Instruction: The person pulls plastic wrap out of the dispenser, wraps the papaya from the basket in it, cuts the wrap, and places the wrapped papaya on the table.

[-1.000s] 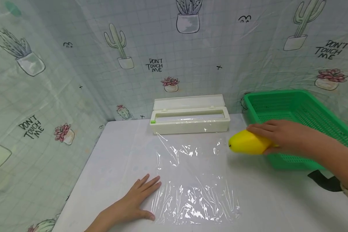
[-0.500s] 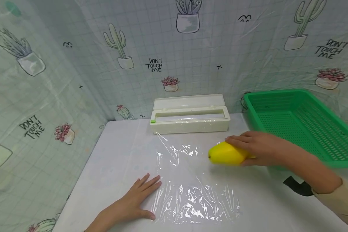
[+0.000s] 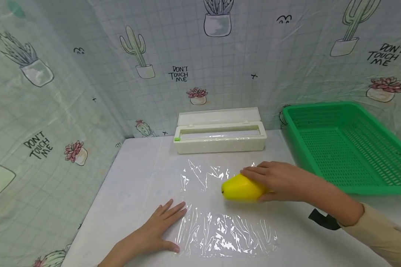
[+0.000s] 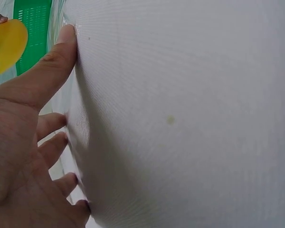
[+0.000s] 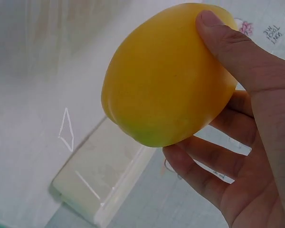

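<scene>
My right hand [image 3: 280, 180] grips a smooth yellow papaya [image 3: 240, 188] from its right side, above the sheet of cling film [image 3: 224, 233]. In the right wrist view, the thumb lies on one side of the papaya and the fingers on the other; its skin has a greenish patch. A small dark spot marks the end facing left in the head view. Fingers spread, my left hand [image 3: 153, 230] rests on the white table with its fingertips at the left edge of the film. The film lies spread and wrinkled in front of the white cling film dispenser [image 3: 220, 145].
The dispenser stands at the back with its lid raised and a roll inside. To the right is a green plastic basket [image 3: 304, 148] with perforated walls. A cactus-print sheet [image 3: 160, 44] hangs behind and to the left of the table [image 3: 137, 174].
My right hand has carried the papaya leftward and nearer, from beside the basket to over the film. My left hand has stayed in place.
</scene>
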`<state>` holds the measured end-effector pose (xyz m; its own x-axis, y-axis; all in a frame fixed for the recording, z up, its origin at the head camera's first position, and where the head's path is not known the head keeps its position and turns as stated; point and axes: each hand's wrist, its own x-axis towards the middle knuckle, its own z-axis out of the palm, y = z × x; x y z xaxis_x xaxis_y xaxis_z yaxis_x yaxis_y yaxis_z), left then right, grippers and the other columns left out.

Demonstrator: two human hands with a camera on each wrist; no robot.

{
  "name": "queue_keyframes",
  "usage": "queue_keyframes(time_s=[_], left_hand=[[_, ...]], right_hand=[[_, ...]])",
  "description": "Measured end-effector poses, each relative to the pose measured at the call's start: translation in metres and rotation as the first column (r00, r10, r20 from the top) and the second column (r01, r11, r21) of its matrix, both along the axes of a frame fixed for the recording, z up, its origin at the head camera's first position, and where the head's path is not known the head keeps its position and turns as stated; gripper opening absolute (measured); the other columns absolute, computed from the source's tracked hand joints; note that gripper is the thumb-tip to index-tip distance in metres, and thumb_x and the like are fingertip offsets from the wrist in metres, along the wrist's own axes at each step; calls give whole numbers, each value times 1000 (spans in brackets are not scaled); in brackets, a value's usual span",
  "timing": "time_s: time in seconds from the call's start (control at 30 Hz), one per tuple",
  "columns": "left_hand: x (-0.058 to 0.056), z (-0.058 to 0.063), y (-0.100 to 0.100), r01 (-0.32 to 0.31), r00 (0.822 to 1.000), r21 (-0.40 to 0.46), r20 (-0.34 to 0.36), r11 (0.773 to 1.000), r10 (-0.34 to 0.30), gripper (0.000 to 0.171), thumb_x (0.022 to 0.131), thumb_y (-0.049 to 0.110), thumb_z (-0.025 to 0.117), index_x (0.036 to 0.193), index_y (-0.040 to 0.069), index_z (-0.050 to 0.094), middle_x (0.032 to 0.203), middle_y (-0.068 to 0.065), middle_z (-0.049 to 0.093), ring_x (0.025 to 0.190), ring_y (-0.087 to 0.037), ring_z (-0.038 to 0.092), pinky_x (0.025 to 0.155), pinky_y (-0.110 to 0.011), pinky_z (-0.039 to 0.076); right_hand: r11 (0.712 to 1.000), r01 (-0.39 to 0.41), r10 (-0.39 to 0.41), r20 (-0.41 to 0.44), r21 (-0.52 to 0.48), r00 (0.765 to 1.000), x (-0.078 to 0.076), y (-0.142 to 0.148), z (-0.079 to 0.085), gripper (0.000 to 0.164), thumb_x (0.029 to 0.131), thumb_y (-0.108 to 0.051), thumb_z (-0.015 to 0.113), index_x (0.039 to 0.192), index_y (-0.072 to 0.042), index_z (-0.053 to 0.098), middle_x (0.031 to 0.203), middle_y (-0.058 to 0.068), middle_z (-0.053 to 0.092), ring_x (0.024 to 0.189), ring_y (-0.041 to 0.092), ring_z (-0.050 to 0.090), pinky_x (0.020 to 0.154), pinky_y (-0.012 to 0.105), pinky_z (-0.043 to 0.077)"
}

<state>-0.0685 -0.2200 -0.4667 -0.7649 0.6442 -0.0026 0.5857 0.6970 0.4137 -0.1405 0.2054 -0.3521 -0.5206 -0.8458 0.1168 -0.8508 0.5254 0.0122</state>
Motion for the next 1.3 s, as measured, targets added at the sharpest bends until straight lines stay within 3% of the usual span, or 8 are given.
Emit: queue_keyframes(time_s=[0.07, 0.1, 0.33, 0.6, 0.8, 1.03, 1.17, 1.3], left_hand=[[-1, 1, 1, 0, 1000, -6, 7, 1000, 0, 102, 77, 67, 72, 158, 17, 38, 166, -1, 30, 151, -46, 18, 119, -61, 16], [-1, 2, 1, 2, 1000, -5, 8, 1000, -2, 102, 77, 67, 72, 158, 17, 37, 166, -1, 30, 151, -46, 18, 122, -57, 12], [-4, 5, 2, 9, 1000, -39, 16, 999, -8, 103, 77, 69, 70, 159, 17, 37, 167, -1, 29, 151, -46, 18, 116, -70, 19], [-6, 6, 1, -2, 999, -52, 54, 999, 5, 105, 75, 69, 73, 159, 18, 36, 168, -1, 26, 153, -44, 14, 119, -67, 14], [-5, 10, 2, -2, 998, -92, 60, 996, 7, 106, 76, 72, 69, 160, 19, 33, 168, 1, 24, 153, -43, 15, 119, -66, 17], [-8, 14, 4, 2, 999, -167, 40, 986, 4, 105, 78, 76, 65, 162, 25, 28, 169, 4, 20, 151, -42, 22, 118, -64, 26], [-10, 16, 3, 10, 1000, -109, 16, 994, -9, 98, 82, 69, 68, 160, 21, 33, 169, -1, 23, 147, -41, 30, 115, -64, 31], [-10, 19, 1, 20, 1000, 1, 7, 1000, -20, 90, 86, 58, 73, 158, 20, 38, 168, -3, 22, 145, -36, 34, 112, -59, 39]], right_hand=[[1000, -10, 10, -14, -7, 1000, 0, -3, -1, 73, 87, -45, 79, 144, -7, 54, 136, 5, 65, 108, 25, 65, 91, 43, 58], [1000, -12, 11, -19, -9, 1000, 0, -4, -1, 73, 87, -45, 79, 144, -7, 54, 136, 5, 64, 107, 25, 65, 90, 43, 58], [1000, 0, 0, -21, -31, 1000, -1, -15, -8, 76, 84, -45, 82, 144, -7, 54, 134, 4, 66, 103, 23, 65, 87, 40, 59], [999, 34, -32, 85, -20, 996, 7, -42, -20, 72, 86, -46, 80, 142, -9, 55, 133, 4, 66, 107, 26, 66, 91, 43, 59], [999, 30, -28, 124, -16, 992, 13, -61, -40, 72, 86, -49, 78, 142, -9, 55, 134, 2, 66, 106, 23, 66, 89, 39, 59], [997, 71, -70, 98, -4, 993, 16, -72, -54, 77, 87, -53, 75, 146, -10, 52, 136, 3, 64, 108, 24, 62, 91, 37, 58], [997, 81, -81, 106, -3, 991, 17, -73, -56, 79, 88, -54, 73, 149, -11, 49, 140, 2, 60, 110, 25, 61, 90, 38, 58], [993, 118, -119, 156, 15, 981, 18, -69, -59, 83, 89, -57, 71, 155, -17, 41, 148, 1, 54, 117, 25, 58, 90, 40, 58]])
